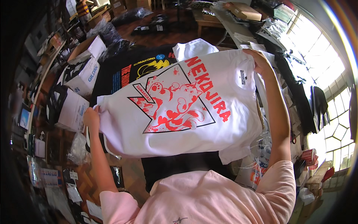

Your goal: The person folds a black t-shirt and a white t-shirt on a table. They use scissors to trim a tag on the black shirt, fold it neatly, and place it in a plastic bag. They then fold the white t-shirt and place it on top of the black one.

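A white T-shirt with a red cat print and black outline is stretched sideways before me, its collar towards the right. My left hand grips the hem end at the left. At the upper right my right hand grips the shoulder beside the collar. Beyond the shirt lies a black T-shirt with yellow, red and blue print, partly covered by the white one. Another white garment shows past the top edge.
Open cardboard boxes with dark garments stand at the left. A long table with a cardboard box runs along the right, near dark clothes by the windows. A person is at the far left. Plastic-wrapped bundles lie beyond the boxes.
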Tool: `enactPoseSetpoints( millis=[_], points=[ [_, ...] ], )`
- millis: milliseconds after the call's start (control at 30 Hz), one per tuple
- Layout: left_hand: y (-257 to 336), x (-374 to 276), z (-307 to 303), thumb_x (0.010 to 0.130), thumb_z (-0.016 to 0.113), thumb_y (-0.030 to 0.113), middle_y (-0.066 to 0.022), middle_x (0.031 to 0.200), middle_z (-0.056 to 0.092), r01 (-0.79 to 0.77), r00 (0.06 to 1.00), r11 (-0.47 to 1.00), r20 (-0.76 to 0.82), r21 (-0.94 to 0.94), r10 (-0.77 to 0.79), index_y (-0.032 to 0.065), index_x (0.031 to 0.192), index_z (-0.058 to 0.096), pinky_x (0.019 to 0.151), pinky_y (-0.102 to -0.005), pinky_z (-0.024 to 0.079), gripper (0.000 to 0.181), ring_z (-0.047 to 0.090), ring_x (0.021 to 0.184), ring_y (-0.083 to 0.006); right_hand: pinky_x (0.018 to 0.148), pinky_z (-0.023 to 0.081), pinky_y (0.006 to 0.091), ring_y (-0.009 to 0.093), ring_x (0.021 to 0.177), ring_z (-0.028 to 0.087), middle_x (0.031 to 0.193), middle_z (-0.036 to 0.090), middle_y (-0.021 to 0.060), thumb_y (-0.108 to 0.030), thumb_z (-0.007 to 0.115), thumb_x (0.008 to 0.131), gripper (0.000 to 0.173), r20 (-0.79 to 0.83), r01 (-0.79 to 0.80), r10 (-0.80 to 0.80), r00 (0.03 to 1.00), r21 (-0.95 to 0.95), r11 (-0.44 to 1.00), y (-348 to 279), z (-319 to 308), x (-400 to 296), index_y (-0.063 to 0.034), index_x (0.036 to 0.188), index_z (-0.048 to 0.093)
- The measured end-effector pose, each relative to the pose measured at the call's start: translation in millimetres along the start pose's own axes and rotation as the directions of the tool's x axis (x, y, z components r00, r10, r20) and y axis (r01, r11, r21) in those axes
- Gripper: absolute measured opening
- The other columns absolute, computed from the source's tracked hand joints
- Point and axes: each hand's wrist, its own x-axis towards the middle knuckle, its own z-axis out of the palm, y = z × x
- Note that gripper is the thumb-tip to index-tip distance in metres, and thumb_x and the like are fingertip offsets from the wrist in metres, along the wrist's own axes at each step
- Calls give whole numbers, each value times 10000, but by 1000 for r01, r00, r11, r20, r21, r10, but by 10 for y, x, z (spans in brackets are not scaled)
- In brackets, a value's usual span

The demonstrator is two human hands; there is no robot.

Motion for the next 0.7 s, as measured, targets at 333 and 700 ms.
enactPoseSetpoints(
  millis=[333,700],
  points=[
    [-810,-485,-1496,876,575,254,-70,954,628,299,952,-2,298,-954,-64,-13,1053,611,782,-274,456,322,590,899,-147,975,371,325,195,1097,510,1176,548,111,-169,544,820,392,-221,289,-511,831,-613,735,-297,-1291,-1134,3,1172,542],
    [-171,2477,-1440,813,649,367,-35,848,635,320,939,48,323,-946,115,90,896,619,696,-290,488,290,595,766,-142,813,467,273,185,894,598,1015,622,98,-153,693,777,360,664,375,-717,212,-733,-568,-1713,-150,519,4,1085,591]
  ],
)
